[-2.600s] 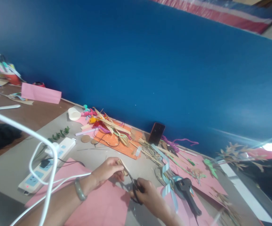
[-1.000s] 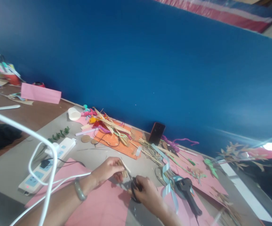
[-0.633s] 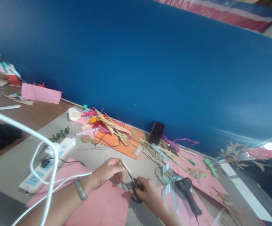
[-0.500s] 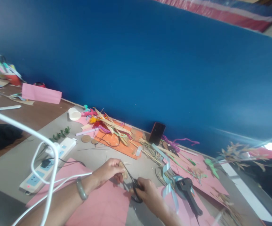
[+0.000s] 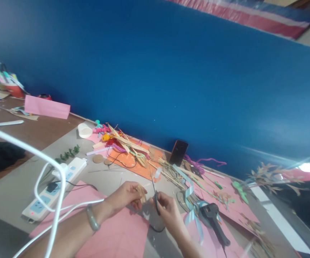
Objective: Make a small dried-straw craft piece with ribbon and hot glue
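Observation:
Pinched in my left hand (image 5: 129, 195) is a short tan piece (image 5: 141, 194), perhaps folded dried husk or straw strips. A bangle circles that wrist. My right hand (image 5: 167, 211) grips a pair of dark-handled scissors (image 5: 155, 196), whose blades point up and away, just right of the tan piece and apart from it. Below my hands lies a pink paper sheet (image 5: 114, 233) on the grey table. To the right of my right hand are a light blue ribbon (image 5: 189, 195) and a black glue gun (image 5: 215, 224).
A white power strip (image 5: 55, 188) with a white cable (image 5: 61, 193) stands left, the cable looping near my left forearm. Behind my hands, an orange sheet (image 5: 125, 159) carries straw strips and pipe cleaners. A phone (image 5: 179, 152) leans on the blue partition (image 5: 155, 71).
My right hand has turned the scissors upright and drawn their blades off the tan piece. The left hand keeps hold of that piece, nearly in place.

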Demonstrator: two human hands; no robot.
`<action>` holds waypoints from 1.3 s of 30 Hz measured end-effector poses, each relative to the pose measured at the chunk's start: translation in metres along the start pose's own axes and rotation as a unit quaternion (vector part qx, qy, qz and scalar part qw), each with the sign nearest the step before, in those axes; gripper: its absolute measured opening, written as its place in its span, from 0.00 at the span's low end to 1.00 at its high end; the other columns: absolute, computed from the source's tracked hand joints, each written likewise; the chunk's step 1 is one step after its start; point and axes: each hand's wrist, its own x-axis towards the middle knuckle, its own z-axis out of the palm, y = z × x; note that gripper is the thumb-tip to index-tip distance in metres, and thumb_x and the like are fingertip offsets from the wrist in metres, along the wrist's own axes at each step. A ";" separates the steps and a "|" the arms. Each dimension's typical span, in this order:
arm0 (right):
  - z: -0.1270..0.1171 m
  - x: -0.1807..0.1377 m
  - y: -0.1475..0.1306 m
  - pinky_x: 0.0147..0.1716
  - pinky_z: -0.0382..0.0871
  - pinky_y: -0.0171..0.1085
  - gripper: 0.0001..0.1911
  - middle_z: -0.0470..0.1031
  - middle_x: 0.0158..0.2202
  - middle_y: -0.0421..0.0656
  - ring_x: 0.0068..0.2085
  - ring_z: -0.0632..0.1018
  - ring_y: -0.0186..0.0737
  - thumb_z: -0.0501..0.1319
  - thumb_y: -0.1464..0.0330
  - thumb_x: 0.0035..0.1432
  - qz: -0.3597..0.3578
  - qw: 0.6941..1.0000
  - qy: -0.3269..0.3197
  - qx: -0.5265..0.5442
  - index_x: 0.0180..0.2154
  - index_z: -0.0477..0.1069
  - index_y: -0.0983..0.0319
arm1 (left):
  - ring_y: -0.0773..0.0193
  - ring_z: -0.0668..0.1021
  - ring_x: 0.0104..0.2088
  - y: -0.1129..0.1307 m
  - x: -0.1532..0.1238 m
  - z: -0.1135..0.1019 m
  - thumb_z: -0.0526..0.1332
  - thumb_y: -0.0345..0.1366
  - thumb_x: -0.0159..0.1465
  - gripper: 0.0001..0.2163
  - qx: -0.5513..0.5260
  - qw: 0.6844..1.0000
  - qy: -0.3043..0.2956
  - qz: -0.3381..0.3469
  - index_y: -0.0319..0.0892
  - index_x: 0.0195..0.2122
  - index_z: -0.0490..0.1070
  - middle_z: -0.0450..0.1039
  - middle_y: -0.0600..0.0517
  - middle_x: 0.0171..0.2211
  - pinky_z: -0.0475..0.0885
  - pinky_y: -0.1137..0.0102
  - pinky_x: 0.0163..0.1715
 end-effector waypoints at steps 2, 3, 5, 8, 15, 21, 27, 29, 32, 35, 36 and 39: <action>0.006 0.003 -0.003 0.22 0.54 0.31 0.12 0.59 0.17 0.34 0.21 0.61 0.31 0.60 0.65 0.49 -0.020 1.000 0.014 0.002 0.20 0.62 0.61 | 0.66 0.75 0.19 -0.002 0.001 0.000 0.65 0.40 0.53 0.14 0.010 1.000 -0.001 0.007 0.37 0.37 0.71 0.74 0.52 0.21 0.69 0.74 0.18; 0.008 0.004 -0.004 0.22 0.54 0.31 0.10 0.60 0.16 0.34 0.21 0.61 0.31 0.59 0.66 0.48 -0.025 1.000 0.015 0.001 0.19 0.62 0.61 | 0.65 0.75 0.19 -0.002 0.001 0.000 0.66 0.40 0.53 0.14 0.012 1.000 0.000 0.013 0.37 0.37 0.71 0.74 0.52 0.20 0.69 0.74 0.18; 0.012 0.005 -0.005 0.21 0.54 0.31 0.09 0.59 0.15 0.34 0.21 0.61 0.30 0.58 0.68 0.46 -0.025 1.000 0.015 0.002 0.18 0.61 0.61 | 0.66 0.75 0.19 -0.004 0.001 -0.001 0.66 0.41 0.53 0.13 0.016 1.000 0.003 0.023 0.38 0.34 0.69 0.74 0.52 0.20 0.69 0.74 0.18; 0.014 0.007 -0.007 0.20 0.53 0.31 0.09 0.58 0.15 0.33 0.20 0.59 0.30 0.57 0.68 0.45 -0.016 1.000 0.019 0.017 0.17 0.59 0.60 | 0.67 0.74 0.17 -0.004 0.002 -0.002 0.67 0.40 0.53 0.12 0.030 0.999 0.009 0.028 0.38 0.30 0.68 0.74 0.52 0.18 0.69 0.74 0.18; 0.017 0.012 -0.004 0.20 0.51 0.31 0.11 0.57 0.15 0.33 0.20 0.58 0.29 0.59 0.67 0.44 -0.003 0.995 0.041 0.089 0.17 0.59 0.61 | 0.68 0.74 0.19 0.003 0.000 -0.002 0.66 0.38 0.52 0.09 0.023 0.999 0.017 0.042 0.37 0.28 0.71 0.72 0.53 0.17 0.68 0.76 0.20; 0.021 0.016 -0.005 0.21 0.53 0.31 0.12 0.59 0.16 0.34 0.21 0.60 0.30 0.60 0.65 0.46 -0.004 0.995 0.044 0.085 0.18 0.59 0.61 | 0.70 0.71 0.16 0.003 -0.001 0.001 0.66 0.36 0.50 0.08 0.015 1.000 0.017 0.020 0.37 0.27 0.72 0.71 0.55 0.17 0.66 0.76 0.19; 0.004 0.011 -0.017 0.23 0.55 0.32 0.16 0.56 0.17 0.33 0.22 0.60 0.31 0.58 0.59 0.51 -0.020 0.999 0.042 -0.019 0.20 0.57 0.59 | 0.70 0.71 0.17 0.015 -0.003 0.000 0.66 0.40 0.51 0.10 0.033 0.996 0.071 0.044 0.37 0.24 0.72 0.71 0.54 0.16 0.65 0.76 0.19; -0.006 0.004 -0.023 0.25 0.57 0.33 0.15 0.57 0.19 0.34 0.24 0.61 0.33 0.58 0.59 0.51 -0.035 0.996 0.019 -0.081 0.21 0.57 0.59 | 0.70 0.71 0.17 0.023 -0.004 0.000 0.65 0.41 0.52 0.11 0.036 0.993 0.098 0.060 0.37 0.25 0.72 0.71 0.53 0.17 0.64 0.76 0.20; -0.016 -0.010 -0.027 0.27 0.58 0.34 0.13 0.61 0.21 0.35 0.26 0.64 0.35 0.61 0.61 0.48 -0.043 0.983 -0.009 -0.176 0.22 0.58 0.59 | 0.71 0.70 0.17 0.032 -0.007 0.000 0.64 0.40 0.53 0.10 0.043 0.988 0.131 0.071 0.37 0.24 0.73 0.70 0.54 0.16 0.64 0.76 0.20; -0.017 -0.021 -0.024 0.30 0.60 0.35 0.12 0.66 0.23 0.37 0.29 0.67 0.38 0.63 0.64 0.45 -0.027 0.968 -0.012 -0.248 0.23 0.59 0.58 | 0.70 0.70 0.17 0.035 -0.008 0.000 0.63 0.38 0.53 0.08 0.050 0.983 0.152 0.086 0.38 0.23 0.72 0.69 0.55 0.15 0.64 0.75 0.20; -0.016 -0.023 -0.021 0.30 0.60 0.35 0.12 0.67 0.23 0.37 0.29 0.67 0.39 0.63 0.64 0.45 -0.021 0.964 -0.015 -0.264 0.23 0.60 0.58 | 0.70 0.70 0.17 0.034 -0.007 0.000 0.63 0.38 0.53 0.08 0.051 0.982 0.156 0.091 0.38 0.23 0.72 0.69 0.55 0.15 0.64 0.75 0.20; -0.010 -0.022 -0.014 0.29 0.57 0.34 0.12 0.66 0.22 0.36 0.28 0.66 0.37 0.63 0.65 0.45 -0.017 0.959 -0.029 -0.282 0.22 0.59 0.58 | 0.70 0.70 0.16 0.031 -0.005 -0.001 0.63 0.37 0.52 0.07 0.050 0.981 0.158 0.096 0.38 0.22 0.72 0.69 0.55 0.15 0.63 0.76 0.19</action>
